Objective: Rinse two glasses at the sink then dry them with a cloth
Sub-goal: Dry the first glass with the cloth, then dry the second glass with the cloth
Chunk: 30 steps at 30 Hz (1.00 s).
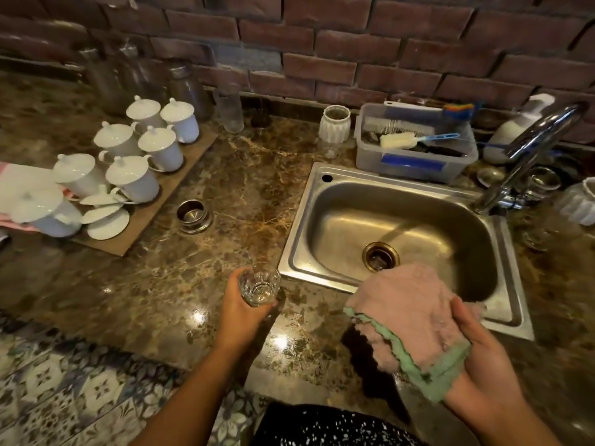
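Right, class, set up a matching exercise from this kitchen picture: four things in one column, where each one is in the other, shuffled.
Things:
1. small glass
2. pink cloth
3. bottle brush
4. lidded white cups

Places:
A. in the plastic tub behind the sink
B. in the left hand
C. on the board left of the sink
D. in the right hand

Pairs: 1-B, 2-D, 3-A, 4-C

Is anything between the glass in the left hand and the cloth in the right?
Nothing visible: only bare countertop lies between the glass in the left hand and the pink cloth in the right hand.
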Each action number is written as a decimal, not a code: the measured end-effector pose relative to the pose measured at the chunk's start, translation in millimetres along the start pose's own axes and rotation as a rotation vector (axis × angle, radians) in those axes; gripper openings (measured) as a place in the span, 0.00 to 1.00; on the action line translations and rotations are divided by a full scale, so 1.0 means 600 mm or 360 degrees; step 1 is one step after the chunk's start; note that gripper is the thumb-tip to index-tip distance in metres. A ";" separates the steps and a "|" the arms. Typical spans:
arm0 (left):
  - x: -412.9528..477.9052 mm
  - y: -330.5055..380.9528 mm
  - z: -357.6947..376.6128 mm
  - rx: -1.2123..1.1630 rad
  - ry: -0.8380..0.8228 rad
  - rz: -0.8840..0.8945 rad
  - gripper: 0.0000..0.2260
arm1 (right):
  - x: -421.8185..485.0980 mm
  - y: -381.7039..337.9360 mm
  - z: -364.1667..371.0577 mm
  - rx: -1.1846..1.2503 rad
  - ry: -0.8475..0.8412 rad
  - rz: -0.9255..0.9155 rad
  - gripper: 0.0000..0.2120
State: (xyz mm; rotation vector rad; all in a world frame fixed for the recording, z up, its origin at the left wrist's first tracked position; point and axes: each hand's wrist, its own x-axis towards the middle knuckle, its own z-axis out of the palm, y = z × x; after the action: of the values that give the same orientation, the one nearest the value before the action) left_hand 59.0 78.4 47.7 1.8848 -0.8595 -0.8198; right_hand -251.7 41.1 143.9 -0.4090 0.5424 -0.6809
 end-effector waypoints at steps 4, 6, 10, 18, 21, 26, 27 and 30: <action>0.009 -0.003 -0.002 -0.0046 -0.0010 0.0001 0.33 | 0.006 0.008 0.004 0.0046 -0.0080 0.0003 0.38; 0.009 -0.006 -0.001 -0.0051 -0.0013 -0.0013 0.34 | 0.008 0.012 0.003 0.0012 -0.0086 -0.0043 0.36; 0.004 -0.004 0.000 -0.0039 0.0006 0.0007 0.34 | 0.014 0.020 0.001 0.0013 -0.0115 -0.0010 0.32; 0.006 -0.008 0.002 0.0113 -0.0004 -0.0148 0.47 | 0.003 0.006 -0.037 0.0065 0.0199 0.0057 0.29; -0.007 0.002 -0.004 0.0116 0.0003 -0.0286 0.55 | -0.001 -0.017 -0.042 0.0186 0.0191 0.0122 0.28; -0.078 0.075 0.020 0.0424 0.0307 -0.0280 0.46 | -0.018 -0.063 -0.062 0.0369 0.0150 0.0152 0.29; -0.096 0.107 0.039 0.0487 0.0323 -0.0187 0.42 | -0.024 -0.075 -0.072 0.0358 0.0142 0.0133 0.28; -0.134 0.202 0.117 0.0473 0.0118 0.0189 0.26 | -0.050 -0.108 -0.070 0.0309 0.0142 0.0090 0.30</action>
State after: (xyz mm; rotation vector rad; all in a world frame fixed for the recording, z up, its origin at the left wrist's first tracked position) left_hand -69.7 68.3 145.1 2.0828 -1.0823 -0.5696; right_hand -326.8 8.2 154.4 -0.1817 0.5643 -0.6927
